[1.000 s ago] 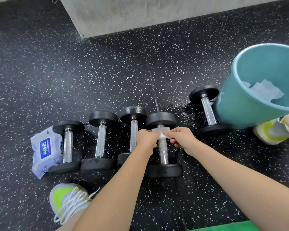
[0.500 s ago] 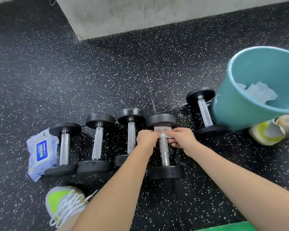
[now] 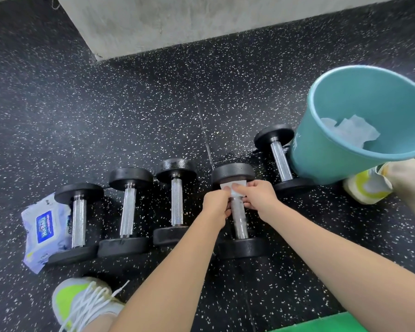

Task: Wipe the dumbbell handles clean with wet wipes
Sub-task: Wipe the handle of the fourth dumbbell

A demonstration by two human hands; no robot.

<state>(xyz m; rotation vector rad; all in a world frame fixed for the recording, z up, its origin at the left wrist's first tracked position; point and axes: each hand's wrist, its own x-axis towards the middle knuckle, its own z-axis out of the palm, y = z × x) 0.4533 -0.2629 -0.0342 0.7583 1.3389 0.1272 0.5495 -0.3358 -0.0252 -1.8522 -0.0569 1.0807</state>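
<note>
Several black dumbbells with chrome handles lie in a row on the speckled rubber floor. Over the fourth dumbbell (image 3: 240,226) from the left, my left hand (image 3: 217,203) and my right hand (image 3: 255,195) pinch a small white wet wipe (image 3: 234,188) together. The wipe sits at the far end of that handle, against the far weight. A pack of wet wipes (image 3: 42,227) with a blue label lies at the far left, partly under the leftmost dumbbell (image 3: 78,221).
A teal bucket (image 3: 321,152) with used wipes inside stands at the right, touching the fifth dumbbell (image 3: 282,161). My shoes show at the bottom left (image 3: 82,303) and right of the bucket (image 3: 367,185). A concrete wall base (image 3: 177,22) runs along the back. A green mat edge (image 3: 321,324) lies nearest me.
Both hands stay pinched on the wipe at the far end of the handle. The view has shifted slightly; the hands barely moved along the handle.
</note>
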